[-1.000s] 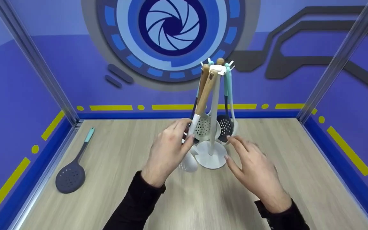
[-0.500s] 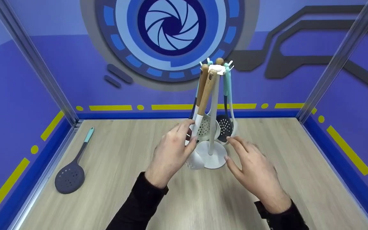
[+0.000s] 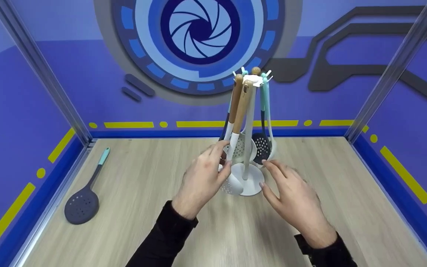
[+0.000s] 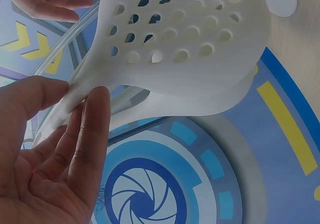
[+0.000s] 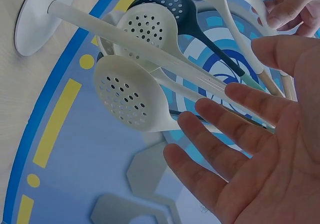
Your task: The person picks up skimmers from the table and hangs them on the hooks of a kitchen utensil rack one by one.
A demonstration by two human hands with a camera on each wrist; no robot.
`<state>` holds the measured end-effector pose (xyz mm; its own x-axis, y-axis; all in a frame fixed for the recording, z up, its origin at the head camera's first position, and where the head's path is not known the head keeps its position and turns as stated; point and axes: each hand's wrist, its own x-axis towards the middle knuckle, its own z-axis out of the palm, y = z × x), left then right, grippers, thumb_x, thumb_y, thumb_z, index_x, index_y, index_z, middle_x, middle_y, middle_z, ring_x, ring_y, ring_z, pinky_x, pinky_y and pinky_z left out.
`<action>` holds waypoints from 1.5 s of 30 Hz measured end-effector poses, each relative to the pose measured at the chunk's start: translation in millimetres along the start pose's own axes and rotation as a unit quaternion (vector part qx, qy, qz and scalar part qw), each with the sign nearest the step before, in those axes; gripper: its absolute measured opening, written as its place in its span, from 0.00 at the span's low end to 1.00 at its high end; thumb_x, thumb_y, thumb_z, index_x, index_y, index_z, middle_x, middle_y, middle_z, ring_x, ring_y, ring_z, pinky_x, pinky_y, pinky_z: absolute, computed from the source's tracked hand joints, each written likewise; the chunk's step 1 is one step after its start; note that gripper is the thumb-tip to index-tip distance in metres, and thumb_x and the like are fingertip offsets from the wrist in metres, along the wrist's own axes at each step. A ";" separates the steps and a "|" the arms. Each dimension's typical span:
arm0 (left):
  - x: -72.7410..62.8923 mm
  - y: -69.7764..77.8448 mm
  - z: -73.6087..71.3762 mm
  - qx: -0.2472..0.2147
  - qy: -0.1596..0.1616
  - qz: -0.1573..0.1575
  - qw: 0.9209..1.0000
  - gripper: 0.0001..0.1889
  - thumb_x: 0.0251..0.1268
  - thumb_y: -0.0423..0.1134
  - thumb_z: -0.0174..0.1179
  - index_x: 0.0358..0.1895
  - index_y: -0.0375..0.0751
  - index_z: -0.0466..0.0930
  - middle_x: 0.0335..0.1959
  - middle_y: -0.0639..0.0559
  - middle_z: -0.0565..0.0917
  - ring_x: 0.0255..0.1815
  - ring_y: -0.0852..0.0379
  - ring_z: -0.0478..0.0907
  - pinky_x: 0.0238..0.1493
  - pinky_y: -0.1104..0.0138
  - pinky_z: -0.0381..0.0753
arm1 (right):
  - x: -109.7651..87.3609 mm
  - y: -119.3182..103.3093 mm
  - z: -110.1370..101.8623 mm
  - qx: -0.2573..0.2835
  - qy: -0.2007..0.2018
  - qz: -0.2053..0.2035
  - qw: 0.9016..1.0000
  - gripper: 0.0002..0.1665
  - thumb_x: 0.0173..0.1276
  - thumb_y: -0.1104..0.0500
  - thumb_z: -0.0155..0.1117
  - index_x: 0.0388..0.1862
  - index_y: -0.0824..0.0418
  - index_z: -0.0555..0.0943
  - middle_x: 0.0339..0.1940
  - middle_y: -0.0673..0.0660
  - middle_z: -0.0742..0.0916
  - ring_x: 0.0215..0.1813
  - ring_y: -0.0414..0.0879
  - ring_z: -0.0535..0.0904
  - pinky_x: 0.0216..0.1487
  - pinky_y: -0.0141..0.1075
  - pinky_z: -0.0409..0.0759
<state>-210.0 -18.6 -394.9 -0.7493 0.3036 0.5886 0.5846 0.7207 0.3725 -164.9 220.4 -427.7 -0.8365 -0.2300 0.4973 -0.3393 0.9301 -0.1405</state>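
In the head view a white utensil stand (image 3: pixel 253 184) holds several hanging kitchen utensils. My left hand (image 3: pixel 203 174) pinches the neck of a white skimmer with a wooden handle (image 3: pixel 242 107); the handle's top is at the stand's hooks. Thumb and fingers meet round that neck in the left wrist view, below the perforated head (image 4: pixel 190 74). On the stand's other side, my right hand (image 3: pixel 294 200) has its fingers extended, fingertips close to a hanging black skimmer (image 3: pixel 261 146). The right wrist view shows those fingers (image 5: pixel 215 149) spread, with nothing gripped.
A dark grey skimmer with a mint handle (image 3: pixel 81 206) lies on the left of the wooden table (image 3: pixel 135 222). Another wooden-handled utensil (image 3: pixel 235 98) and mint-handled ones (image 3: pixel 264 92) hang around the pole (image 3: pixel 248 148). Blue patterned walls enclose the table at the back and sides.
My left hand has shifted slightly to the right, and the white skimmer's lower end has swung right, towards the pole. The right hand stays nearly still.
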 end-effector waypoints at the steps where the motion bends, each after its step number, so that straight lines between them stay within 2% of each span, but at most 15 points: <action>1: -0.3 -0.4 0.0 0.000 -0.001 0.000 1.000 0.24 0.62 0.43 0.57 0.62 0.50 0.66 0.38 0.61 0.78 0.35 0.66 0.77 0.29 0.75 0.75 | 0.0 -0.2 -0.1 0.000 -0.002 0.000 1.000 0.35 0.63 0.40 0.57 0.69 0.43 0.64 0.62 0.49 0.75 0.58 0.49 0.75 0.53 0.49 0.75; 11: -3.9 -10.1 -3.2 -0.011 0.004 -0.004 1.000 0.21 0.66 0.47 0.55 0.61 0.51 0.69 0.40 0.61 0.80 0.37 0.68 0.78 0.31 0.76 0.77 | -0.4 -1.7 0.0 -0.002 -0.006 0.003 1.000 0.35 0.63 0.41 0.57 0.69 0.41 0.63 0.62 0.49 0.76 0.58 0.49 0.74 0.52 0.49 0.76; 15: -5.0 -16.5 -4.4 0.003 0.009 -0.004 1.000 0.20 0.66 0.47 0.55 0.60 0.50 0.70 0.39 0.61 0.80 0.35 0.69 0.76 0.31 0.75 0.76 | -0.3 -1.5 1.0 0.003 0.000 -0.005 1.000 0.34 0.62 0.42 0.58 0.68 0.42 0.65 0.62 0.48 0.75 0.58 0.48 0.74 0.52 0.48 0.76; 21: -7.1 -28.2 -7.8 0.020 0.008 -0.018 1.000 0.18 0.65 0.45 0.55 0.57 0.51 0.72 0.39 0.60 0.80 0.38 0.65 0.77 0.35 0.71 0.77 | 0.3 -4.2 2.1 0.009 0.001 -0.013 1.000 0.34 0.62 0.43 0.58 0.68 0.41 0.64 0.61 0.46 0.75 0.57 0.47 0.74 0.49 0.47 0.77; 29: -11.6 -50.9 -12.0 0.035 -0.003 -0.047 0.998 0.18 0.64 0.46 0.56 0.57 0.52 0.72 0.41 0.58 0.80 0.40 0.63 0.76 0.35 0.67 0.78 | 0.1 -9.5 5.5 0.002 -0.009 -0.023 1.000 0.35 0.63 0.41 0.57 0.69 0.41 0.62 0.62 0.46 0.75 0.58 0.46 0.73 0.53 0.45 0.76; 39: -18.4 -80.4 -16.3 0.058 -0.014 -0.079 0.995 0.18 0.65 0.47 0.55 0.57 0.50 0.72 0.48 0.56 0.80 0.45 0.59 0.78 0.39 0.64 0.79 | -2.3 -18.0 8.5 -0.009 -0.030 -0.022 0.999 0.35 0.63 0.39 0.56 0.68 0.45 0.65 0.64 0.48 0.74 0.58 0.48 0.74 0.48 0.47 0.79; 45: -22.0 -97.7 -18.0 0.072 -0.018 -0.096 0.993 0.20 0.64 0.48 0.56 0.58 0.49 0.72 0.51 0.53 0.79 0.49 0.53 0.78 0.43 0.59 0.80 | -3.7 -22.2 10.3 -0.005 -0.030 -0.031 0.999 0.35 0.63 0.39 0.57 0.68 0.45 0.65 0.64 0.48 0.74 0.57 0.48 0.75 0.48 0.47 0.79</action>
<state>-245.1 -106.9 -431.3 -0.8551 0.1722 0.4891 0.3808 0.8487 0.3671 -158.7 197.6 -435.2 -0.8382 -0.3047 0.4523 -0.3881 0.9159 -0.1023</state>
